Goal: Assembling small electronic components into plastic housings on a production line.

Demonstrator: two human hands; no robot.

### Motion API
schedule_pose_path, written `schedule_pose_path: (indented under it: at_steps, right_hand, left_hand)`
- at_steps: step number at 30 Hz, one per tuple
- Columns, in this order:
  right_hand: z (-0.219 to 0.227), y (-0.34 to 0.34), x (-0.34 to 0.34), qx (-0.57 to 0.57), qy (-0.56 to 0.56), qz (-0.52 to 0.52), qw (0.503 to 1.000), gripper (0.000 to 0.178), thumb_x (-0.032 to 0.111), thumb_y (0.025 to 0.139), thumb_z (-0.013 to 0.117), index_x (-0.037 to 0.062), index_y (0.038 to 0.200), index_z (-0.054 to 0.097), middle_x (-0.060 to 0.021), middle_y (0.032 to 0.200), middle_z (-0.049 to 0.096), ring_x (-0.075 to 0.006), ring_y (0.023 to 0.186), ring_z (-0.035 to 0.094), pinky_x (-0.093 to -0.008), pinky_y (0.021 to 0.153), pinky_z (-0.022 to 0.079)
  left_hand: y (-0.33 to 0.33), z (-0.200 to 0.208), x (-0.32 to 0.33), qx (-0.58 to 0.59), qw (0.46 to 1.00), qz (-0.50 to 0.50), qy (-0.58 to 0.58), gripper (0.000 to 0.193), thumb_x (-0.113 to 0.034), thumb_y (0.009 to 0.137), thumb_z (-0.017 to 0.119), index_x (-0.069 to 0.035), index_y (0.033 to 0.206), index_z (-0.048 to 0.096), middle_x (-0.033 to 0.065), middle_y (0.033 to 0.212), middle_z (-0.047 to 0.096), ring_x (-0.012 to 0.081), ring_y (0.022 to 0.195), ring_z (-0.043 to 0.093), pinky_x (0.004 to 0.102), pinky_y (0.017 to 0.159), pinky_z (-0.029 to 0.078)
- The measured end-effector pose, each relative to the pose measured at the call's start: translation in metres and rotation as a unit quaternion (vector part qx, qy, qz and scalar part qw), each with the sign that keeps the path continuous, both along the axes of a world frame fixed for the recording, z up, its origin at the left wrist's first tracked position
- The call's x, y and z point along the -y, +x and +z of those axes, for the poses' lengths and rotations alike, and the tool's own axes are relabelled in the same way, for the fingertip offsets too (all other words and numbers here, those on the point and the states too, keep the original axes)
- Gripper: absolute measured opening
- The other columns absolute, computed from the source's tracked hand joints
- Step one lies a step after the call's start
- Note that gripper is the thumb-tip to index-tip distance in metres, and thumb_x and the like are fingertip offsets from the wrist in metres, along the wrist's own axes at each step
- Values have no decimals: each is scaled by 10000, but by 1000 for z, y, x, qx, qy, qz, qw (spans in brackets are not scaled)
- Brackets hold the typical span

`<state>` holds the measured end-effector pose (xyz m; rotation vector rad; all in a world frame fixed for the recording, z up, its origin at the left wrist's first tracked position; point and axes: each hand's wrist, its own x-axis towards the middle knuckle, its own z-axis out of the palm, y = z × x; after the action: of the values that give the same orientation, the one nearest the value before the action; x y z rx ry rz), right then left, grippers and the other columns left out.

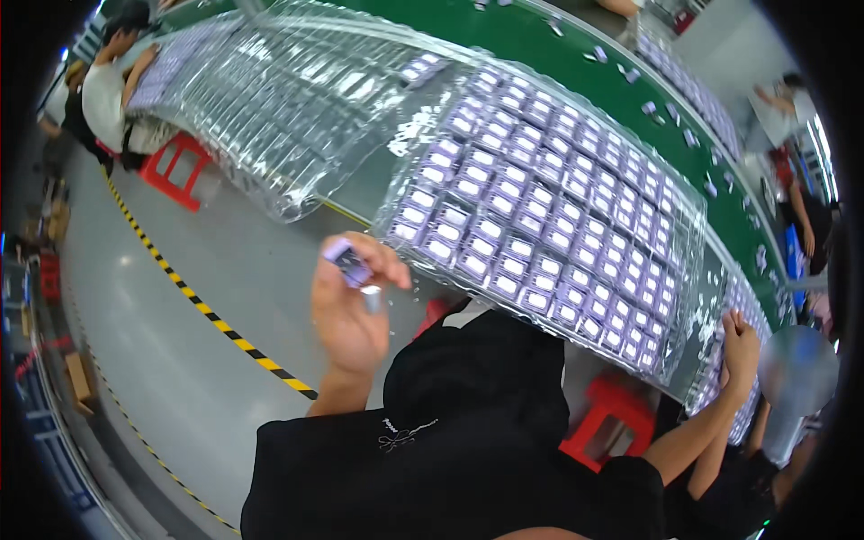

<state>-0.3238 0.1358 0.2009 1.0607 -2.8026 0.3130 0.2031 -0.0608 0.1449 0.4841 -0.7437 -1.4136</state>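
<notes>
Holding purple device (349, 262) at fingertips (394, 267) of left hand (349, 315).

Head-mtd fisheye cam looks down, near wearer's torso (459, 459).

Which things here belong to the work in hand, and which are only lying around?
With the work:
small purple device, in the left hand
clear tray of purple devices, in front
filled tray, near the right hand

Only around:
red stool, lower right
brown box, far left
striped floor tape
</notes>
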Motion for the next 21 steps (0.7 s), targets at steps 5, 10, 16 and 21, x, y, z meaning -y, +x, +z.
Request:
schedule_pose_path:
  at_steps: [5,10,16,21]
  right_hand:
    - [54,80,113,-253,166,105,947,471,459,816,694,-12,823,674,-217,832,677,-414,823,638,-487,704,479]
    - [47,210,248,-87,-8,360,929,430,309,871,688,-38,702,499,-159,564,472,-281,504,446,-373,532,358]
    - [29,370,341,59,-85,725,681,330,115,794,729,67,1103,623,-104,1059,630,-324,932,635,-384,794,508]
    - [-7,408,393,24,62,784,617,241,84,778,718,52,991,609,-115,956,625,-348,935,609,-426,788,482]
  left_hand:
    - [-7,-22,-17,-42,991,-113,-51,451,-424,998,469,23,1039,513,118,915,538,194,789,567,325,752,463]
    - [-12,-23,-35,-49,975,-203,-79,363,-324,1018,469,28,1083,528,76,964,534,130,830,549,274,765,441]
    - [-9,0,-42,-66,947,-310,-62,198,-187,956,502,-8,1036,528,48,967,515,115,824,491,267,747,422]
    - [0,-8,-48,-33,963,-257,-75,296,-290,994,489,-2,1051,530,50,968,505,119,833,506,262,748,416]
